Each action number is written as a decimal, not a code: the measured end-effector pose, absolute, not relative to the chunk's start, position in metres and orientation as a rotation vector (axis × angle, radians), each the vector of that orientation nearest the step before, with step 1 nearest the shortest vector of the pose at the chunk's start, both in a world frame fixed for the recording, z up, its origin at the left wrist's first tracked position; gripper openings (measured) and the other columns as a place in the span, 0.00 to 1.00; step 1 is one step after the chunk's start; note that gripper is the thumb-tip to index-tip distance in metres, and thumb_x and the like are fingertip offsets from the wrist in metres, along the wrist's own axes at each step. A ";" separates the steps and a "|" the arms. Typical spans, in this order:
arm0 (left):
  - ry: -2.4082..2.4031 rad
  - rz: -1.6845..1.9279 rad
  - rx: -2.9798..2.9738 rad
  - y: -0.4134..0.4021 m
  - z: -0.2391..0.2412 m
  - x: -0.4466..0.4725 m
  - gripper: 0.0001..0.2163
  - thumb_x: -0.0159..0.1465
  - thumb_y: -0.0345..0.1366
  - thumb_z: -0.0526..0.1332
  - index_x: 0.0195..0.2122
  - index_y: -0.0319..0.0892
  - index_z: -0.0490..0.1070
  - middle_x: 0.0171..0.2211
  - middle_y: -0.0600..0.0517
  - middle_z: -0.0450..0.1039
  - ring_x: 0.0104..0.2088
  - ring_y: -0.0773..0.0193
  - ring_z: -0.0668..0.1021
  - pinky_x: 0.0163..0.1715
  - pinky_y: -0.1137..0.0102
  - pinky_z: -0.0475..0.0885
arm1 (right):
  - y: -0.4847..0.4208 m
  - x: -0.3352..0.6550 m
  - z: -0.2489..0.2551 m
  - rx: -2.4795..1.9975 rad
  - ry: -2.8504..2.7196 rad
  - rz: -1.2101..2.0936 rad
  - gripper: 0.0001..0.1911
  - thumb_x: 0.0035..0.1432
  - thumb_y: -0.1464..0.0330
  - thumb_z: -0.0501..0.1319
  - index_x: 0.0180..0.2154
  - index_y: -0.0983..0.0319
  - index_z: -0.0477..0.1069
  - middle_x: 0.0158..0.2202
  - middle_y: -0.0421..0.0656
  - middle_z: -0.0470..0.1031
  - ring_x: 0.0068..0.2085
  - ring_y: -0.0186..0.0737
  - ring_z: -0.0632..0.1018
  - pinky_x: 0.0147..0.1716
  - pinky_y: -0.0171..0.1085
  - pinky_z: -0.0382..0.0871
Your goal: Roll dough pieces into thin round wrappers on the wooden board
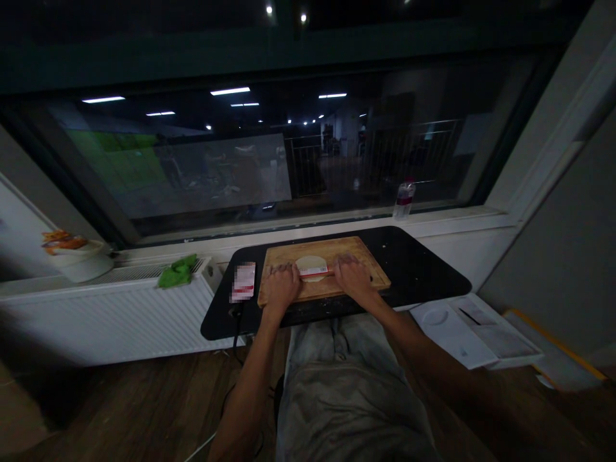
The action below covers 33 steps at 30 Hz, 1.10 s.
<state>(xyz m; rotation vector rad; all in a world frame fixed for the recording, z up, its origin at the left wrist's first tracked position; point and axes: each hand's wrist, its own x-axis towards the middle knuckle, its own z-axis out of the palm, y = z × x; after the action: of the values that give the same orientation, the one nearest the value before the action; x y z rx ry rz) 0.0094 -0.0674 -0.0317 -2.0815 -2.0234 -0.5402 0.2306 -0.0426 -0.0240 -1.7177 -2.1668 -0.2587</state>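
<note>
Dough point(310, 262), one round, lies flat at frame centre on one board point(356, 247), presumably for firm backing. Across it sits one pin point(314, 271); left hand point(283, 285) and right hand point(352, 277) curl fingers closed over its opposite ends, likely spreading pressure evenly. One bottle point(404, 200) stands right of centre.

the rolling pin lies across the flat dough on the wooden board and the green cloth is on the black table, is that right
No, the green cloth is on the white radiator, not the black table, as the head view shows. The rolling pin does lie across the flat dough on the wooden board.
</note>
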 end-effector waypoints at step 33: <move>-1.972 -0.607 -2.056 -0.076 -0.036 0.010 0.20 0.79 0.36 0.47 0.47 0.40 0.82 0.49 0.40 0.85 0.54 0.49 0.83 0.64 0.54 0.68 | -0.092 0.240 -0.060 -1.455 -1.985 -0.325 0.25 0.78 0.65 0.51 0.66 0.65 0.77 0.65 0.54 0.79 0.68 0.54 0.76 0.69 0.51 0.66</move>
<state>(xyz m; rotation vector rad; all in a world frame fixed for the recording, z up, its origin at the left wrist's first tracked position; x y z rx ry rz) 0.0096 -0.0763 -0.0364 -2.0559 -1.9721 -0.6071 0.2397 -0.0918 -0.0604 -1.4548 -1.9849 -0.3250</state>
